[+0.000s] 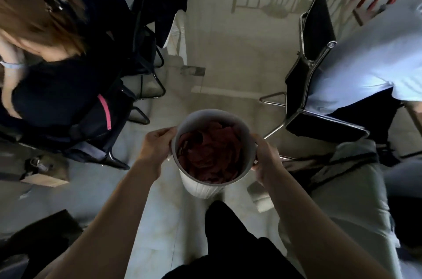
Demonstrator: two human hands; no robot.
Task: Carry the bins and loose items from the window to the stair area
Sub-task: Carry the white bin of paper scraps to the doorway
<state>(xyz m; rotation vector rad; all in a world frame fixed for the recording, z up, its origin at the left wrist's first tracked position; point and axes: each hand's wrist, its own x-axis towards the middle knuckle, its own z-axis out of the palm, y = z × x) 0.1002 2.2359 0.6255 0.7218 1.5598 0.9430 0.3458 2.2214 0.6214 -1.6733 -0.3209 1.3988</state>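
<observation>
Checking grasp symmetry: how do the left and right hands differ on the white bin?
The left hand grips the white bin at its left rim, the right hand at its right rim. The left hand sits higher in frame, the right hand lower. Shared: both curl round the rim of the bin, which holds dark red pieces.

Head camera, steep downward view, close over floor (228, 77).
</observation>
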